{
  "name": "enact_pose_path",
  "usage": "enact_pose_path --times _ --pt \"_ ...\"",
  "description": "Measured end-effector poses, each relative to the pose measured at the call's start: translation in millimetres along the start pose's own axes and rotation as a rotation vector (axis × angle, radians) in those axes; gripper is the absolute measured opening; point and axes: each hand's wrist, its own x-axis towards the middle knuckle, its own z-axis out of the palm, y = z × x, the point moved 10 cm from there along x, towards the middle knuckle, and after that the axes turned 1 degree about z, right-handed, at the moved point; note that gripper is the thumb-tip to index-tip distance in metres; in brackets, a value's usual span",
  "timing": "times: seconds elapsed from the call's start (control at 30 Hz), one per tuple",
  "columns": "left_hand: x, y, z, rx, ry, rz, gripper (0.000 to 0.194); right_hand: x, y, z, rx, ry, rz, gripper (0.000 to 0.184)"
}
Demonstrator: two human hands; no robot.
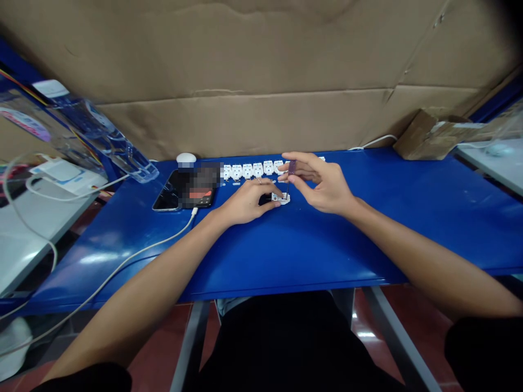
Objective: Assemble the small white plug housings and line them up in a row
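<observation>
Centre of frame, on the glossy blue metal table [310, 245]: the left hand [245, 202] lies palm-down, fingers pressed flat, pinning a small white plastic plug part [281, 198] to the tabletop with its fingertips. Part peeks out just right of the left index tip, mostly covered by the hand. Ring visible on one left finger.

Right hand [322, 182] sits just right of and above the part, thumb and fingers pinched together on a small purple-handled screwdriver [291, 173], held near upright, thin shaft pointing down onto the white part. Tip appears to touch the part; exact contact too small to confirm.

The part looks white, blocky, low, with darker spots on top; detail too fine to read.

Writing and brands: none readable anywhere. Screen of the black smartphone [183, 190] is blurred out, left of centre, touching nothing but its white charging cable [122, 267], which trails to lower left.

Behind the hands, a row of white plastic plug pieces [249, 171] lines up along the table's far edge, blue marks on them, partly hidden by the right hand. Small white round object [186, 159] beside the phone's far end. Brown cardboard sheet [261, 81] fills the upper frame. Open brown cardboard box [433, 136] at upper right. Clear plastic tray [102, 136] at upper left, tilted.
</observation>
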Motion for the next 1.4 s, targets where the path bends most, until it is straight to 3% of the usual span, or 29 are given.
enact_pose_path --times 0.23,0.43,0.57,0.8,1.23,1.4 --pt "-0.2 0.5 -0.2 0.018 -0.001 0.001 0.018 -0.6 -4.8 -8.2 -0.127 0.105 -0.007 0.045" --pt "-0.4 0.4 -0.4 0.006 0.004 0.003 0.018 -1.3 -4.0 -0.4 -0.016 0.022 0.012 0.049" --pt "-0.1 1.3 -0.8 0.017 0.007 0.01 0.018 -0.4 -13.5 -8.0 -0.088 0.096 -0.043 0.037" --pt "-0.1 2.1 -0.9 0.005 0.007 0.017 0.018 -1.2 -9.2 -4.0 -0.024 0.05 -0.005 0.048" --pt "-1.3 5.0 -0.6 0.026 0.008 0.068 0.024 -0.2 -10.4 -4.3 -0.029 0.049 -0.005 0.045" --pt "-0.8 4.8 -0.3 0.029 0.008 0.072 0.024 0.7 -12.9 -11.9 -0.067 0.128 -0.02 0.039"
